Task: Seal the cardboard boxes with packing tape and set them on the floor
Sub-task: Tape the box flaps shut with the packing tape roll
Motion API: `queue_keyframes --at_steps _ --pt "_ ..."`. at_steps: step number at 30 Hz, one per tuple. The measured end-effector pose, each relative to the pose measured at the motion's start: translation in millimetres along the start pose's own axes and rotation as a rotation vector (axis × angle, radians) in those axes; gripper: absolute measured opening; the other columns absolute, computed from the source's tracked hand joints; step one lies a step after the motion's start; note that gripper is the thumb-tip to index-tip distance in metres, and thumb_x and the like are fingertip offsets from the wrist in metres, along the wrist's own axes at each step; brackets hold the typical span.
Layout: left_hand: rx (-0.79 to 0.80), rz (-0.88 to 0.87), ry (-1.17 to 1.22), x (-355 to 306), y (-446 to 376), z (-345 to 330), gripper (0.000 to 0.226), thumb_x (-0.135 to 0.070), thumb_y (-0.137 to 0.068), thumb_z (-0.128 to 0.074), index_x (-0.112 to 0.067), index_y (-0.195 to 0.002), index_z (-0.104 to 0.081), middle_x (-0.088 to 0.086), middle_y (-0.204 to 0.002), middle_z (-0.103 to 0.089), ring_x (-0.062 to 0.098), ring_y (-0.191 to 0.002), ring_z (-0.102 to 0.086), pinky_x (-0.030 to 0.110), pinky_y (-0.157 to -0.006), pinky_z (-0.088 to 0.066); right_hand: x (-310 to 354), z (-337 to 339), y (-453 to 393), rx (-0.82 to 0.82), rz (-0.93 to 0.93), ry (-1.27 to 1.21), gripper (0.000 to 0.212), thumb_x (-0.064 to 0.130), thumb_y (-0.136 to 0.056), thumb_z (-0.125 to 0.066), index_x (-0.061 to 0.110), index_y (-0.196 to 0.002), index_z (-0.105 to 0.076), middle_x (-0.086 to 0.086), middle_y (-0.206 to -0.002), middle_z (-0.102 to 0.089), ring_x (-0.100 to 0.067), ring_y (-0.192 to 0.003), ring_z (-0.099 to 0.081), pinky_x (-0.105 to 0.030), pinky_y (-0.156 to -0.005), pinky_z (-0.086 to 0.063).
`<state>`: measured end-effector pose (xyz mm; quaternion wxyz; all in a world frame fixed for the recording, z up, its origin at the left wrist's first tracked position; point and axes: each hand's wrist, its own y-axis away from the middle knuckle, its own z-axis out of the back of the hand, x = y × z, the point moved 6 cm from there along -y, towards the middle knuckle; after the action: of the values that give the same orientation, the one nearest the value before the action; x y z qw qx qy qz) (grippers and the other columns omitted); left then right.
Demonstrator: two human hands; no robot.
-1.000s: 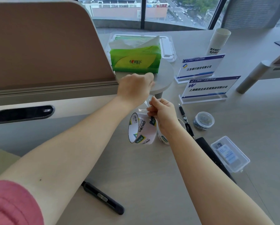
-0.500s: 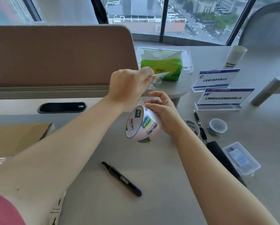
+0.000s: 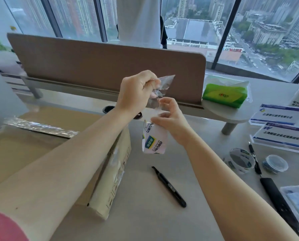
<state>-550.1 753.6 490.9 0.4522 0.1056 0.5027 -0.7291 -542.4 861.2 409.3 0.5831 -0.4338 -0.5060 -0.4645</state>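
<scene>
The white roll of clear packing tape with green and blue labels (image 3: 154, 139) hangs in the air above the pale grey surface (image 3: 145, 214), between the two arms. It looks squashed from this side, and its round hole faces left, toward the box. The right hand (image 3: 169, 119) is just above the roll and curls its fingers over the top edge to hold it. A crinkled strip of clear tape (image 3: 160, 87) runs up from the roll, long way up and down, to the left hand (image 3: 136, 93), which is higher up and pinches the loose end in a closed fist. The brown cardboard box with a shiny taped seam (image 3: 67, 145) sits on the surface to the left, under the left arm. A black pen-shaped cutter (image 3: 169, 186) lies on the surface below the roll, pointing up-left. A second roll of tape (image 3: 240, 160) rests on the surface to the right.
</scene>
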Motion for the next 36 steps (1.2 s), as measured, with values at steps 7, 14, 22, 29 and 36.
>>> queue_keyframes --at_steps 7,14,22,29,36 --pt "-0.176 0.050 -0.026 20 5 83 0.020 -0.014 -0.089 -0.056 0.000 -0.084 -0.069 -0.014 -0.068 -0.058 -0.018 -0.054 -0.056 0.004 -0.053 -0.041 36 -68 -11 0.045 0.082 0.054 0.051 -0.001 -0.082 -0.060 0.034 -0.114 -0.039 0.017 -0.102 -0.047 -0.011 -0.099 -0.049 -0.029 -0.082 -0.048" --pt "-0.312 0.083 0.073 37 3 156 0.020 -0.014 -0.091 -0.057 0.000 -0.088 -0.070 -0.007 -0.067 -0.060 -0.017 -0.049 -0.057 0.002 -0.049 -0.041 69 -130 -20 -0.025 0.170 0.256 0.076 0.013 -0.084 -0.051 0.047 -0.143 -0.018 0.002 -0.145 -0.037 -0.012 -0.131 -0.038 -0.031 -0.104 -0.038" --pt "-0.371 0.139 0.191 65 3 235 0.020 -0.014 -0.091 -0.056 -0.001 -0.089 -0.072 -0.018 -0.062 -0.057 -0.010 -0.044 -0.058 0.030 -0.058 -0.054 92 -215 -26 -0.108 0.229 0.198 0.093 -0.001 -0.088 -0.055 0.045 -0.144 0.003 0.007 -0.093 -0.048 0.009 -0.050 -0.053 -0.004 -0.047 -0.040" --pt "-0.504 0.497 0.459 150 22 307 0.023 -0.008 -0.090 -0.057 0.002 -0.109 -0.065 -0.003 -0.066 -0.061 0.000 -0.042 -0.059 0.014 -0.051 -0.054 87 -257 -31 -0.133 0.068 0.125 0.080 -0.001 -0.085 -0.060 0.018 -0.149 -0.015 0.001 -0.064 -0.050 0.002 -0.053 -0.054 -0.010 -0.055 -0.043" --pt "-0.659 0.663 0.570 198 49 326 0.021 -0.005 -0.088 -0.058 0.006 -0.104 -0.067 -0.002 -0.063 -0.060 0.005 -0.055 -0.060 0.022 -0.063 -0.056 100 -287 -37 -0.139 0.022 0.153 0.040 0.000 -0.083 -0.056 0.006 -0.122 -0.052 -0.012 -0.101 -0.058 -0.020 -0.087 -0.058 -0.020 -0.062 -0.048"
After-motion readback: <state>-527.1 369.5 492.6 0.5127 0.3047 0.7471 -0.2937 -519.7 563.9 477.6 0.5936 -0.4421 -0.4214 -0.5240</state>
